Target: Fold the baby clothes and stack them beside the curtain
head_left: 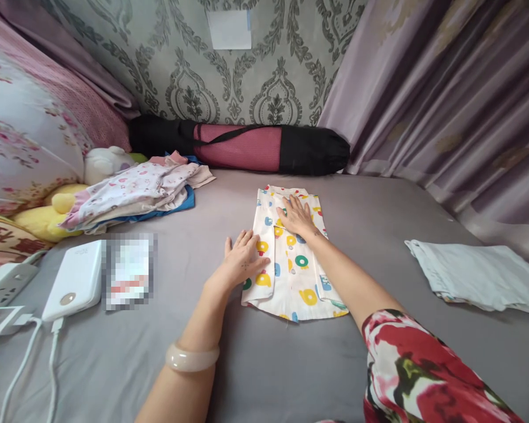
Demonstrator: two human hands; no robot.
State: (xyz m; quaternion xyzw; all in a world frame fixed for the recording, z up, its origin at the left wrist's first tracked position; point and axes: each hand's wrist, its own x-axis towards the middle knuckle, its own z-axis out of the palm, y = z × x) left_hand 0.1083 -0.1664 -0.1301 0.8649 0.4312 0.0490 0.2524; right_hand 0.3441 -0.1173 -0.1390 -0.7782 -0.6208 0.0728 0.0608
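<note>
A white child's shirt (291,288) with yellow, green and blue prints lies flat on the grey sheet, its sides and sleeves folded inward over the body. My left hand (243,258) rests on its left edge, over the folded-in sleeve, fingers spread. Farther up, near the collar, my right hand (296,216) lies palm down on the cloth with its fingers apart. Neither hand grips the fabric. The shirt's hem curves toward me, and part of its right edge is hidden under my right forearm.
To the left is a pile of clothes (136,191) beside a yellow plush toy (48,217). Nearer are a white power bank (74,279) with a cable and a power strip (9,282). Folded light cloth (480,276) lies right. A black-and-pink bag (238,147) lines the wall.
</note>
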